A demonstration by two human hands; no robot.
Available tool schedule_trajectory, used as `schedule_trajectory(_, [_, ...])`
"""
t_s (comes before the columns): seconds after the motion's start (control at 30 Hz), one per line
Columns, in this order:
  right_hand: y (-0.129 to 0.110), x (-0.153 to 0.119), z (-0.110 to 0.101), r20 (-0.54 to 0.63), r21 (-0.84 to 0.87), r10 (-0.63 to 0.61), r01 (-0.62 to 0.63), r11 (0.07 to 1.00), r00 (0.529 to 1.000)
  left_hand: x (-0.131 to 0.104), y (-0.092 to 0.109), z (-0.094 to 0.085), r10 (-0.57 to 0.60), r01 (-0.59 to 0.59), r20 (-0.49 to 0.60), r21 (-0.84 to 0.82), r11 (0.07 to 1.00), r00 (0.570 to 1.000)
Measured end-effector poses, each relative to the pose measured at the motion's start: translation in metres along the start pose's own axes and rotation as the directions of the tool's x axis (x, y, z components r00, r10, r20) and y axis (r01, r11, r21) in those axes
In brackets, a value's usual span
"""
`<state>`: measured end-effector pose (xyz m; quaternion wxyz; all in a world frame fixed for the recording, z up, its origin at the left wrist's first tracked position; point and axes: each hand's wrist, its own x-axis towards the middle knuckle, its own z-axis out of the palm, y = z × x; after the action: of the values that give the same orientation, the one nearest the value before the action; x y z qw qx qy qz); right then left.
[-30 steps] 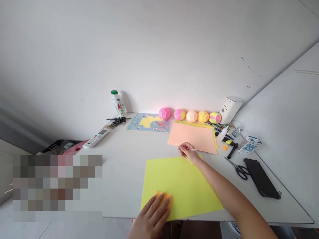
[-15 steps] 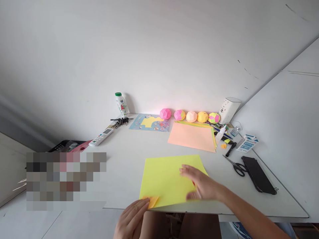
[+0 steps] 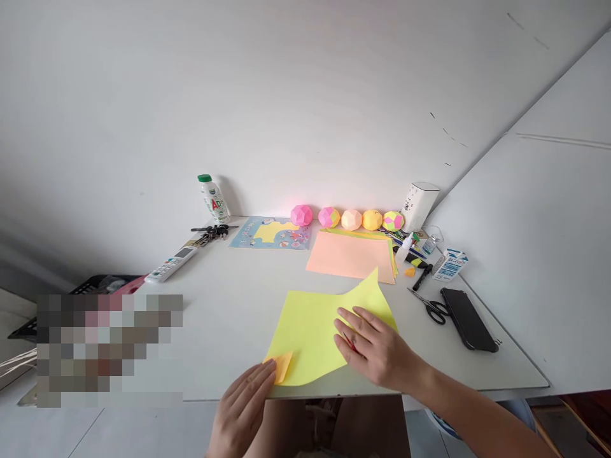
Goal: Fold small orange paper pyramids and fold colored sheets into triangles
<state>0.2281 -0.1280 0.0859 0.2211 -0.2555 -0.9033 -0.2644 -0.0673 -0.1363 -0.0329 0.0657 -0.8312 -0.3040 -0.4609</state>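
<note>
A yellow paper sheet (image 3: pixel 310 324) lies at the table's front edge, its far right corner bent up off the surface. Over its near left corner is a small orange piece of paper (image 3: pixel 284 367). My left hand (image 3: pixel 243 404) presses this piece with its fingers held together; the thumb is hidden. Resting over the sheet's right side is my right hand (image 3: pixel 377 353), fingers slightly apart and bent. A small red thing (image 3: pixel 350 341) shows among those fingers, mostly covered, so its kind is unclear.
Peach paper (image 3: pixel 351 254) lies behind, with several faceted paper balls (image 3: pixel 352 220) along the wall. To the right are scissors (image 3: pixel 432 306), a black phone (image 3: pixel 468 319), a glue bottle (image 3: pixel 405 248) and a small box (image 3: pixel 449 264). A remote (image 3: pixel 170 264) and bottle (image 3: pixel 213 198) stand left.
My right hand has come down onto the yellow sheet, and the sheet's far right corner has bent upward. My left hand stays on the orange piece. The view has shifted right.
</note>
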Motion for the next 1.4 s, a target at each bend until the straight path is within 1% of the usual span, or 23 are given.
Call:
schedule_trajectory(0.07, [0.006,0.001,0.0,-0.041,0.001,-0.085,0.085,0.996,0.996,-0.003,0.003,0.006,-0.005,0.005,0.01,0.011,1.0,1.0])
schedule_trajectory(0.1, [0.009,-0.003,0.004,-0.046,0.021,-0.094,0.095,0.995,0.995,-0.004,0.004,0.009,-0.021,0.021,0.02,0.016,1.0,1.0])
schedule_trajectory(0.13, [0.011,-0.01,0.011,-0.039,0.059,-0.068,0.07,0.996,0.997,-0.003,0.004,0.011,-0.04,0.04,0.037,0.019,0.999,0.999])
schedule_trajectory(0.2, [0.015,-0.031,0.031,0.006,0.121,0.049,-0.05,0.991,0.999,0.001,0.003,0.015,-0.081,0.08,0.07,0.021,0.997,0.994])
schedule_trajectory(0.27, [0.019,-0.053,0.051,0.063,0.183,0.144,-0.153,0.971,0.988,0.008,0.001,0.018,-0.112,0.11,0.1,0.028,0.994,0.989])
schedule_trajectory(0.3, [0.021,-0.062,0.059,0.134,0.207,0.198,-0.223,0.953,0.971,0.012,-0.001,0.019,-0.127,0.123,0.119,0.034,0.992,0.985])
schedule_trajectory(0.37, [0.025,-0.075,0.068,0.225,0.229,0.259,-0.309,0.923,0.939,0.021,-0.005,0.018,-0.155,0.151,0.173,0.036,0.988,0.973])
schedule_trajectory(0.43, [0.029,-0.078,0.068,0.339,0.242,0.275,-0.366,0.899,0.899,0.028,-0.009,0.016,-0.165,0.168,0.254,0.012,0.986,0.953])
schedule_trajectory(0.5, [0.033,-0.071,0.064,0.427,0.254,0.279,-0.41,0.876,0.86,0.033,-0.014,0.012,-0.151,0.174,0.332,-0.042,0.984,0.931])
schedule_trajectory(0.53, [0.034,-0.064,0.062,0.447,0.263,0.29,-0.434,0.862,0.846,0.035,-0.016,0.009,-0.144,0.183,0.358,-0.078,0.98,0.923])
schedule_trajectory(0.6, [0.033,-0.044,0.063,0.44,0.299,0.327,-0.48,0.825,0.836,0.038,-0.023,0.005,-0.147,0.22,0.376,-0.161,0.962,0.915])
schedule_trajectory(0.63, [0.03,-0.032,0.067,0.418,0.329,0.349,-0.498,0.802,0.839,0.039,-0.028,0.003,-0.155,0.243,0.37,-0.203,0.949,0.916])
schedule_trajectory(0.7, [0.021,-0.006,0.08,0.359,0.425,0.344,-0.479,0.768,0.868,0.042,-0.042,0.001,-0.178,0.276,0.338,-0.271,0.922,0.924])
schedule_trajectory(0.77, [0.008,0.016,0.096,0.302,0.532,0.31,-0.429,0.73,0.901,0.045,-0.058,0.002,-0.228,0.316,0.308,-0.274,0.908,0.924])
schedule_trajectory(0.83, [-0.004,0.03,0.113,0.244,0.593,0.266,-0.361,0.72,0.932,0.048,-0.075,0.005,-0.272,0.352,0.298,-0.264,0.898,0.915])
schedule_trajectory(0.9, [-0.013,0.034,0.125,0.21,0.641,0.21,-0.297,0.708,0.955,0.048,-0.088,0.009,-0.255,0.343,0.311,-0.273,0.899,0.916])
schedule_trajectory(0.97, [-0.015,0.032,0.132,0.188,0.679,0.171,-0.254,0.688,0.967,0.048,-0.096,0.012,-0.19,0.302,0.351,-0.298,0.906,0.917])
schedule_trajectory(1.07, [-0.012,0.026,0.136,0.18,0.712,0.157,-0.239,0.66,0.971,0.047,-0.099,0.014,-0.117,0.264,0.409,-0.325,0.908,0.905])
schedule_trajectory(1.17, [-0.009,0.026,0.137,0.199,0.718,0.157,-0.253,0.649,0.967,0.047,-0.099,0.012,-0.101,0.27,0.442,-0.338,0.902,0.891])
schedule_trajectory(1.27, [-0.012,0.031,0.135,0.218,0.684,0.164,-0.271,0.677,0.962,0.049,-0.099,0.009,-0.089,0.253,0.471,-0.296,0.921,0.877])
schedule_trajectory(1.4, [-0.018,0.041,0.13,0.272,0.596,0.152,-0.29,0.748,0.95,0.051,-0.098,0.006,-0.071,0.209,0.495,-0.23,0.95,0.866])
